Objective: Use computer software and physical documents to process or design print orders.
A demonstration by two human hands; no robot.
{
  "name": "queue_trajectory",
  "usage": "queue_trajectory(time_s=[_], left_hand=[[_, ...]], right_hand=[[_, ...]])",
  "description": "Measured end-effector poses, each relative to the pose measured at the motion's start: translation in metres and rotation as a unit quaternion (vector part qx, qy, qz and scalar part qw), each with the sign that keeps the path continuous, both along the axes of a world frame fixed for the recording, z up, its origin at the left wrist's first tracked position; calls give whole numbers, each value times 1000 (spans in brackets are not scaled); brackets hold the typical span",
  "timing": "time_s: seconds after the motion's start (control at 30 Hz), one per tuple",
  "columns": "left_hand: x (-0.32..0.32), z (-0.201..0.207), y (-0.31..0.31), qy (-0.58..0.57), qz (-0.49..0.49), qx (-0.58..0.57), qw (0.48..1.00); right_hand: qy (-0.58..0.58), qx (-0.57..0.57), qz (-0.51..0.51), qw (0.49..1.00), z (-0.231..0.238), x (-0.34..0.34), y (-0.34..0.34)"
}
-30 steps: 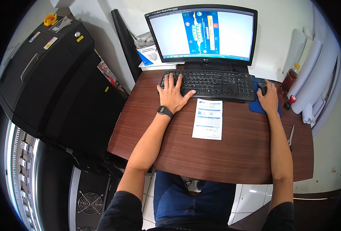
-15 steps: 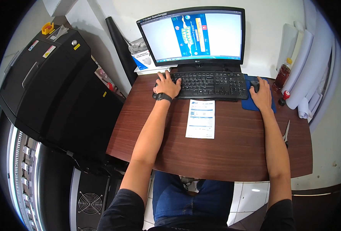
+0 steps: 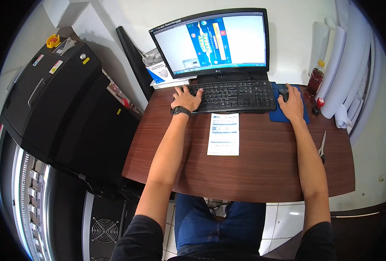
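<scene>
My left hand (image 3: pixel 187 98), with a black watch (image 3: pixel 181 110) at the wrist, rests with fingers spread over the left end of a black keyboard (image 3: pixel 232 96). On the blue mouse pad (image 3: pixel 279 116), my right hand (image 3: pixel 293 103) is curled over a dark computer mouse (image 3: pixel 283 93). Behind the keyboard stands a black monitor (image 3: pixel 245 41) showing a blue poster layout turned on its side, with a small window at its lower left. A white printed form (image 3: pixel 223 137) lies flat on the desk just in front of the keyboard.
Scissors (image 3: pixel 322 150) and a red-topped stamp (image 3: pixel 318 106) lie right of my right arm on the brown desk (image 3: pixel 245 178). A bottle of red liquid (image 3: pixel 315 80) stands by upright paper rolls (image 3: pixel 336 65). A large black machine (image 3: pixel 75 113) fills the left.
A small window has appeared low on the screen beside the poster. The view has shifted slightly. My left fingers have moved a little on the keys; my right hand stays on the mouse.
</scene>
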State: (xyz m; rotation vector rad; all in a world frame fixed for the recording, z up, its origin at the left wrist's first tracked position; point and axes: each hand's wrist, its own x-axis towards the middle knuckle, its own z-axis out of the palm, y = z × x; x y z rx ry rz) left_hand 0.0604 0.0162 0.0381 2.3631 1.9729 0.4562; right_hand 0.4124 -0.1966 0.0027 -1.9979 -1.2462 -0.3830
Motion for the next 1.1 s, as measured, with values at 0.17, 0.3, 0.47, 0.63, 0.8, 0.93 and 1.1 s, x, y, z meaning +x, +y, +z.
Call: queue_trajectory(time_s=[0.17,0.3,0.47,0.63,0.8,0.93,1.1], left_hand=[[17,17,-15,60,18,-64,996],[23,25,-19,107,23,-94,990],[24,23,-16,119,21,-52,991],[18,12,-6,53,9,-45,998],[22,11,-1,29,-4,-83,996],[28,16,-1,56,5,-95,994],[30,18,-1,85,16,-112,990]], right_hand=[[-8,3,-4,1000,-6,5,-2],[-19,13,-1,1000,-9,9,-1],[-12,6,-6,1000,-8,8,-1],[-10,0,-6,1000,-4,5,-1],[-7,-4,-8,1000,-6,6,-2],[-10,-4,-6,1000,-6,7,-2],[-13,2,-2,1000,-6,5,-1]])
